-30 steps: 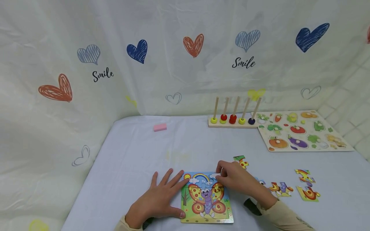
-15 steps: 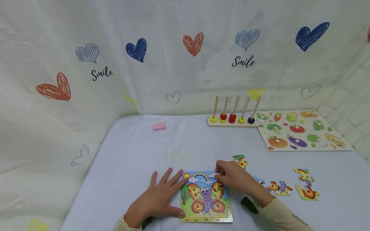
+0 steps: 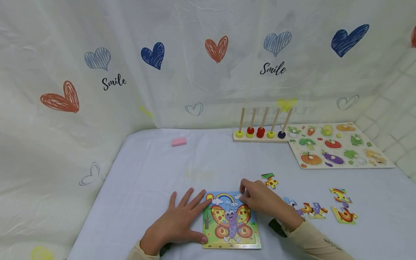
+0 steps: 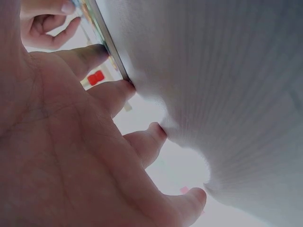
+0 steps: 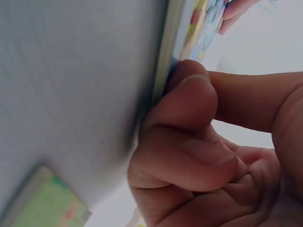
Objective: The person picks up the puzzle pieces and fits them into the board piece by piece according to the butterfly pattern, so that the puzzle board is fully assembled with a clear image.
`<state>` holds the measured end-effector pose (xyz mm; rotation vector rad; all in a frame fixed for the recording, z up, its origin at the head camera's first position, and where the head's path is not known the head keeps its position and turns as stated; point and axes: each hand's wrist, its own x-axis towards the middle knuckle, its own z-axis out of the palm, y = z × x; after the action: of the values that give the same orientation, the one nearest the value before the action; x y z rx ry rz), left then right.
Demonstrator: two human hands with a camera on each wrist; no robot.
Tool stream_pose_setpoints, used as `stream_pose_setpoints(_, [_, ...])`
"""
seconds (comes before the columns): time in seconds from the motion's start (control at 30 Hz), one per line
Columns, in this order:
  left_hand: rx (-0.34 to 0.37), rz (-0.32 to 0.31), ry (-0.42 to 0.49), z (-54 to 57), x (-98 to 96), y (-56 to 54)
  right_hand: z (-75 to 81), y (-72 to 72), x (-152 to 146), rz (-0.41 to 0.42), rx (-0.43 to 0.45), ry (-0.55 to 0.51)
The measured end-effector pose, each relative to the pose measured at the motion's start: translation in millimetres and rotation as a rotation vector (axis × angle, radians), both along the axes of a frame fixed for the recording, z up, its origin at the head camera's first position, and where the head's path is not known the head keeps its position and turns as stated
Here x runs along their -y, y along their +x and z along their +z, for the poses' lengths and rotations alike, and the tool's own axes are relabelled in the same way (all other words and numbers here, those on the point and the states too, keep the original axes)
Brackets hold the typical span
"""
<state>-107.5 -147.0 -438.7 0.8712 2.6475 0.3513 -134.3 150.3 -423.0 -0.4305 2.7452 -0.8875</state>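
A white, cloth-covered table (image 3: 146, 173) stands before a white curtain (image 3: 182, 86) printed with coloured hearts. The left hand (image 3: 177, 225), its fingers spread apart, lies against the left edge of a square, brightly coloured butterfly puzzle board (image 3: 240, 246), flat on the table. The right hand (image 3: 261, 198) pinches the board's upper right corner. Loose, multicoloured puzzle pieces (image 3: 345, 215) lie farther right.

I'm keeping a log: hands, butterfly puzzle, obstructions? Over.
Left hand spread, touching left side of butterfly puzzle. Right hand pinches its upper right corner. Loose pieces off right, seemingly not blocking.
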Motion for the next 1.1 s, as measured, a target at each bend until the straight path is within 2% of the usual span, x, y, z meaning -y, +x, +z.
stream_pose_setpoints(0.17, [-0.003, -0.006, -0.006, 0.3, -1.2, -1.2, -3.9, 0.8, -6, -0.014, 0.009, -0.062])
stream_pose_setpoints(0.4, [-0.004, -0.009, -0.007, 1.0, -3.4, -1.8, -2.2, 5.9, -23, 0.011, -0.005, -0.211])
stream_pose_setpoints(0.63, [0.007, -0.010, 0.006, 0.7, -2.5, -1.0, 3.5, 15.3, -40, 0.010, -0.089, -0.300])
stream_pose_setpoints(0.73, [0.012, -0.009, 0.006, 1.8, -2.5, -0.5, 7.6, 18.4, -49, 0.013, -0.144, -0.301])
stream_pose_setpoints(0.93, [0.014, -0.006, 0.008, 2.4, -1.8, 0.3, 14.5, 24.2, -68, -0.059, -0.247, -0.272])
stream_pose_setpoints(1.1, [0.024, -0.002, 0.008, 1.2, -2.2, 0.2, 18.2, 27.6, -85, -0.102, -0.292, -0.224])
